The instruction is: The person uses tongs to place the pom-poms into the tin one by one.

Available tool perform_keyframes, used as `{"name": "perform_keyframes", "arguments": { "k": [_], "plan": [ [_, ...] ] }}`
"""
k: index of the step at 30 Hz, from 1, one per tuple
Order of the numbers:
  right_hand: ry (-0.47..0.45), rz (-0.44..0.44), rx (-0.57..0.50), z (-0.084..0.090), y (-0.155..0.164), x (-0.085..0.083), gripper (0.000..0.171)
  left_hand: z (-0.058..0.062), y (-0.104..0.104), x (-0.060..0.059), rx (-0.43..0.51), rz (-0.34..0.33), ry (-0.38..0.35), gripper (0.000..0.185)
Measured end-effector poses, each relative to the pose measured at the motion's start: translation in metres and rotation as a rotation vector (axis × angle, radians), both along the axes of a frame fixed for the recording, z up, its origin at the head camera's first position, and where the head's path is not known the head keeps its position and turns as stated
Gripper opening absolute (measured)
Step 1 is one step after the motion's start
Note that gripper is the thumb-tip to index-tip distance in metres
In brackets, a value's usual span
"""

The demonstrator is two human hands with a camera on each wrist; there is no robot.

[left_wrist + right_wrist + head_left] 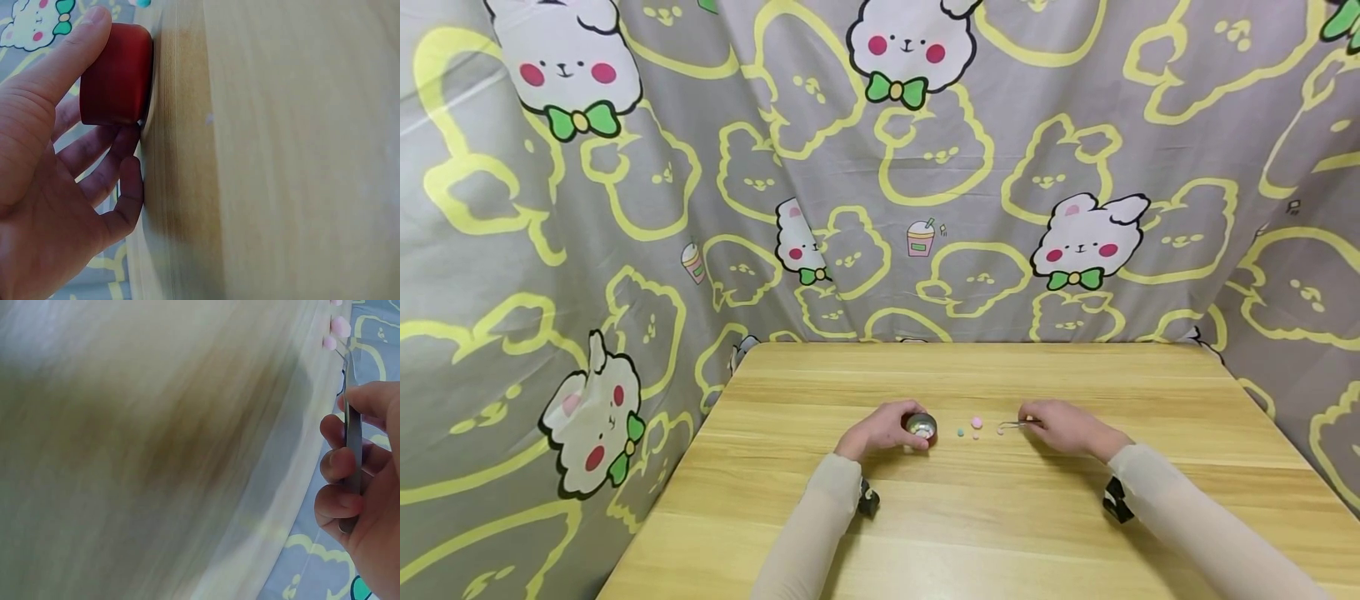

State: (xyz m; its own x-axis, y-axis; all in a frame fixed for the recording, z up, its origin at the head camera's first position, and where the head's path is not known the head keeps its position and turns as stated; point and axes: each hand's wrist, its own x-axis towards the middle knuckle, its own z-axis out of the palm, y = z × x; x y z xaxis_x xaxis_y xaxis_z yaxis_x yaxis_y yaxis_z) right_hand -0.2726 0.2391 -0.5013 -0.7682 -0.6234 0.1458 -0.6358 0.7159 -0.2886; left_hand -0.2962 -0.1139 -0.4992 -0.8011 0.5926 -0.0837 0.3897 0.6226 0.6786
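My left hand [883, 431] grips a small round bowl [921, 427] on the wooden table [970, 517]; in the left wrist view the bowl [117, 75] is dark red outside, with thumb and fingers [94, 156] curled round it. My right hand [1063, 427] pinches thin metal tweezers [1015, 425], their tips pointing left near a small pale bead [1000, 431]. The right wrist view shows the tweezers [353, 444] held between thumb and fingers, with pink beads [340, 326] past the tips. A pink bead [976, 422] and a blue-green bead [960, 432] lie between the hands.
A grey cloth with rabbit prints [925, 167] hangs behind and on both sides of the table. Bare wood lies in front of both forearms, down to the near edge. Black wrist straps [1116, 500] sit on both sleeves.
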Motion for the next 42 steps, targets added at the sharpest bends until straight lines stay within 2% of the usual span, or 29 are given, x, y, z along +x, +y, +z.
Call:
{"name": "perform_keyframes", "arguments": {
  "k": [10, 42],
  "plan": [
    [0.009, 0.027, 0.008, -0.0035, -0.0023, 0.0004, 0.007, -0.0003, 0.0002, 0.0011, 0.019, 0.009, -0.031, 0.044],
    [0.077, 0.082, 0.0, -0.0057, 0.002, 0.0011, 0.004, 0.0008, 0.0014, 0.0009, 0.007, 0.01, -0.03, 0.044]
  ]
}}
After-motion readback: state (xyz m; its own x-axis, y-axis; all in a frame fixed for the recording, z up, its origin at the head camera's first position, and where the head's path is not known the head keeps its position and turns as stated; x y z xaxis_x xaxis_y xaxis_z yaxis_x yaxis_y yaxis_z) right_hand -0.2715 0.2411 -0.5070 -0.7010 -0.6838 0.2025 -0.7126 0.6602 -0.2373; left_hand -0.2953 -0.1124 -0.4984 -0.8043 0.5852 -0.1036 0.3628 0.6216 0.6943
